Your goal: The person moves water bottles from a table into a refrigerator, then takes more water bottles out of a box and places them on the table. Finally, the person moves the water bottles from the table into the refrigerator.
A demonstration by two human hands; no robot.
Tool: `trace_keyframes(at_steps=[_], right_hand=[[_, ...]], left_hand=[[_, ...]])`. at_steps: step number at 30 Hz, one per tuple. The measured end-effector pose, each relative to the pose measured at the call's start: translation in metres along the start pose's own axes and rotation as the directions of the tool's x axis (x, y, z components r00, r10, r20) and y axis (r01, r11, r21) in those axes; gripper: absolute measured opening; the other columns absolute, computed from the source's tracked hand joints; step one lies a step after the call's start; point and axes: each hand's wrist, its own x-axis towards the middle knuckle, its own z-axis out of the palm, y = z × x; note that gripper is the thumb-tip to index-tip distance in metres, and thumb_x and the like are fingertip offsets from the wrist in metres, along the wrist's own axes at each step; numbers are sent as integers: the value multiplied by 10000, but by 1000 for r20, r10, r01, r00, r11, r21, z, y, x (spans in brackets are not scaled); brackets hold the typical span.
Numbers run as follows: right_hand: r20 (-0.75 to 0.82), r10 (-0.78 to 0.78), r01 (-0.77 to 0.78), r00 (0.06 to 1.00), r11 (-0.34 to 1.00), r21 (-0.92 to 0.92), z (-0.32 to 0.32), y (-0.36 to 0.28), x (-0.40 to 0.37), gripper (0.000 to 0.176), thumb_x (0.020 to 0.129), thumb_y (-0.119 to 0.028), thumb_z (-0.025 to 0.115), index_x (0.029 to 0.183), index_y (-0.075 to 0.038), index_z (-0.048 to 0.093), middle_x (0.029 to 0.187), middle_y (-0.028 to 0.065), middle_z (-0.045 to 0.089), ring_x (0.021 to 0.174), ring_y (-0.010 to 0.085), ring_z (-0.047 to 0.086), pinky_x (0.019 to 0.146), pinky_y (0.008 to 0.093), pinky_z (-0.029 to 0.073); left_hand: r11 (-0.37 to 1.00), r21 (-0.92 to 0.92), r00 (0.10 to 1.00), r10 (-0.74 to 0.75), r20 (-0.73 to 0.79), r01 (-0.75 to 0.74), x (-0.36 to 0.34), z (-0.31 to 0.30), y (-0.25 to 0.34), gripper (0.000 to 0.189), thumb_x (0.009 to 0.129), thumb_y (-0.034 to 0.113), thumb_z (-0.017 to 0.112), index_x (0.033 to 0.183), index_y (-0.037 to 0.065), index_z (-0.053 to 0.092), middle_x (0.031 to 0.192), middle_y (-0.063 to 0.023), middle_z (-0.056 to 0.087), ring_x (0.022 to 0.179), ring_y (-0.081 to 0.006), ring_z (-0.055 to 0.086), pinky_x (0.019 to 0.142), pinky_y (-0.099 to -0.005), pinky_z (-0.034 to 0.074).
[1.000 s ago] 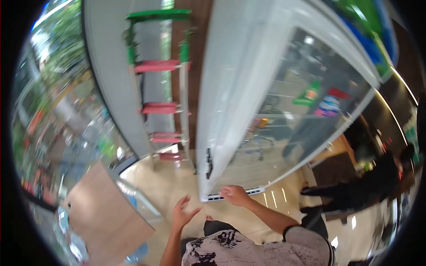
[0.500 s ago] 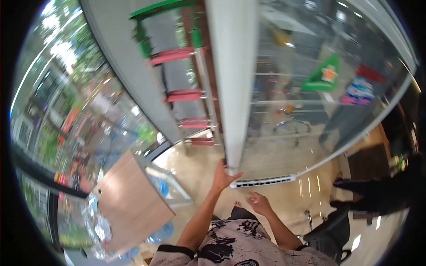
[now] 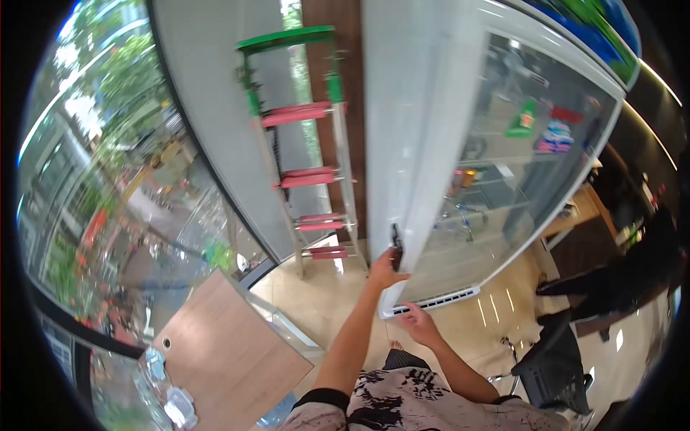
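Note:
A tall white glass-door display fridge stands in front of me in the head view. My left hand is at the lower part of its white edge, thumb stretched toward the glass side. The fingers close around a dark, narrow handle-like piece there; part of the grip is hidden. Near the fridge's bottom vent strip, my right hand is raised with its fingers apart and nothing in it. Stickers and reflections show on the glass.
A green-topped stepladder with red steps leans left of the fridge. Lower left is a wooden tabletop with clear plastic containers beside it. At the right are a black chair and a person in dark clothing. Large windows line the left.
More of the fridge's white side now shows, and its glass front looks narrower. My left hand has shifted right along with it. The ladder and tabletop sit further right in view.

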Motion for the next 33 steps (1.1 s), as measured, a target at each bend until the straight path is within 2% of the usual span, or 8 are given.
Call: trace_keyframes(at_steps=[12,16,18,19,22,23,28,33], right_hand=[[-378,17,-50,926,996,-78,-2,-18,-45,505,889,-187,605,1306,7,396,914,106,637,804,139,619,737,248,477],[-444,89,-139,892,987,-82,9,-30,-32,545,881,-226,620,1315,4,385,976,133,614,870,147,608,742,246,471],[-545,-28,-44,838,992,-120,15,-32,-28,673,825,-299,686,1323,22,365,1064,183,571,878,199,591,713,283,492],[-559,-159,-35,814,947,-321,14,-36,-30,757,793,-307,713,1336,42,317,1190,225,481,1047,273,529,847,345,462],[-698,-221,-1,681,953,-302,17,-19,-36,820,775,-289,730,1346,71,265,1233,234,433,1148,291,450,950,381,390],[-682,-242,19,690,948,-317,13,-3,-42,918,754,-281,745,1384,41,161,1278,204,394,1152,269,440,882,401,415],[-805,-154,-148,573,946,-287,18,21,-109,931,694,-280,786,1368,-1,206,1266,157,418,1139,267,462,843,412,415],[-872,28,-210,488,974,-86,14,27,-167,802,696,-213,796,1307,-5,320,1171,126,480,1062,229,498,911,356,396]], left_hand=[[991,-23,986,131,105,-129,7,-4,3,874,513,336,839,1237,29,458,1137,-168,589,1026,-330,580,885,-390,472],[986,-4,968,162,190,-165,-5,0,6,762,536,342,844,1140,40,491,1013,-160,622,935,-331,609,824,-395,491],[979,-58,959,204,195,-196,-32,9,16,702,552,326,844,1094,43,499,978,-153,626,902,-324,617,797,-393,499],[974,-99,955,222,198,-205,-50,14,15,642,568,309,844,1047,46,507,942,-145,630,868,-318,626,770,-391,507],[916,-305,930,323,176,-260,-94,36,8,595,580,298,854,994,45,510,930,-135,634,853,-299,637,757,-384,515],[909,-368,919,301,255,-196,-106,38,11,636,561,312,871,1028,46,531,989,-136,635,898,-276,638,787,-385,512],[950,-280,900,238,364,-138,-133,16,16,719,550,332,878,1128,49,557,1099,-137,616,952,-276,624,826,-371,505],[977,-181,944,159,290,-109,-124,3,-1,693,601,284,852,1170,48,534,1080,-151,618,936,-292,617,810,-383,500]])
